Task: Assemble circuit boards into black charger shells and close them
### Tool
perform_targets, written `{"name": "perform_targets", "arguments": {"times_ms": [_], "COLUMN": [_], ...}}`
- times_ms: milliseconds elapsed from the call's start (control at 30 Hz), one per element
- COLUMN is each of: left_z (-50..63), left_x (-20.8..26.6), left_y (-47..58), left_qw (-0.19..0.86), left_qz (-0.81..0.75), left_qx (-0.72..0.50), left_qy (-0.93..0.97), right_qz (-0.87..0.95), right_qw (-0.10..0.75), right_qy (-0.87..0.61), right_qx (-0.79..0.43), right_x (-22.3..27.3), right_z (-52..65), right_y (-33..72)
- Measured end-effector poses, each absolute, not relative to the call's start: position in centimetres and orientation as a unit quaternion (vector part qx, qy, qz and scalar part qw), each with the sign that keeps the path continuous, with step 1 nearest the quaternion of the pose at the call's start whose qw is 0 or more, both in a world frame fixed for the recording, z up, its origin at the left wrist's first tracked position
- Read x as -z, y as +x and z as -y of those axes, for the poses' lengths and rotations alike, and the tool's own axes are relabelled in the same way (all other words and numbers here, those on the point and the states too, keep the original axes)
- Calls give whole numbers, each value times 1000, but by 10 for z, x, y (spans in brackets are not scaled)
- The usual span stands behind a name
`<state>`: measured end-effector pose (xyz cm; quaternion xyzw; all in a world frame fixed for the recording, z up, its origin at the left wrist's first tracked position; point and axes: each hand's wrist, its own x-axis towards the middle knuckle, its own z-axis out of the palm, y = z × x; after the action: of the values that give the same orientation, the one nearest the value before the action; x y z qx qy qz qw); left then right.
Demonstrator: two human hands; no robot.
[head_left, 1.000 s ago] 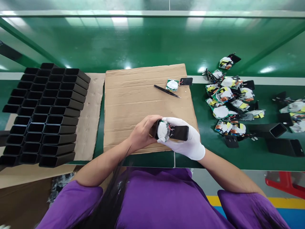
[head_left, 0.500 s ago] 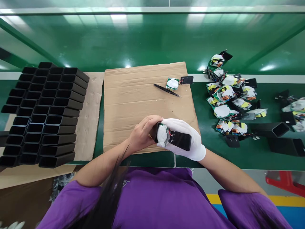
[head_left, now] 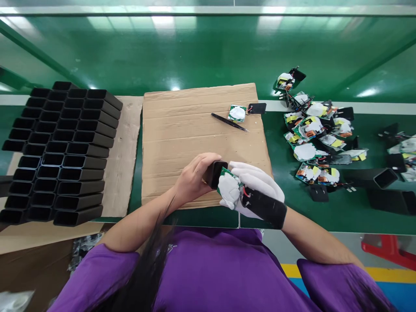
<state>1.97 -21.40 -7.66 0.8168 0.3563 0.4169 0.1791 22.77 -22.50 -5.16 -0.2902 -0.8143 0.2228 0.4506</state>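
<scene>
My bare left hand is wrapped round a black plastic housing, its open end facing right. In a white glove, my right hand grips a green circuit board topped with a white pasty lump. Red wires join the board to a black end cover, which lies over the glove toward the wrist. The board's left edge is close by the housing's mouth; whether they touch I cannot tell. Beyond my hands, black tweezers and another circuit board with its cover rest on the cardboard sheet.
Rows of black housings are stacked at the left on more cardboard. On the right lies a pile of circuit boards, with two loose housings nearby. A red stool stands below the table edge at the right.
The board, formerly up against the housing's mouth, has come away to the right and tilted. Its black cover has swung down and right over the glove. My left hand stays about where it was.
</scene>
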Motion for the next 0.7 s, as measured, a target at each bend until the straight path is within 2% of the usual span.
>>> {"name": "perform_targets", "arguments": {"times_ms": [333, 700], "left_z": [216, 217], "left_x": [78, 77], "left_y": [20, 22], "left_qw": [183, 177], "left_qz": [-343, -335], "left_qx": [-432, -432], "left_qy": [814, 819], "right_qz": [805, 814], "right_qw": [481, 458], "right_qy": [-278, -287], "right_qx": [-208, -212], "right_x": [58, 58], "right_z": [226, 225], "right_y": [227, 223]}}
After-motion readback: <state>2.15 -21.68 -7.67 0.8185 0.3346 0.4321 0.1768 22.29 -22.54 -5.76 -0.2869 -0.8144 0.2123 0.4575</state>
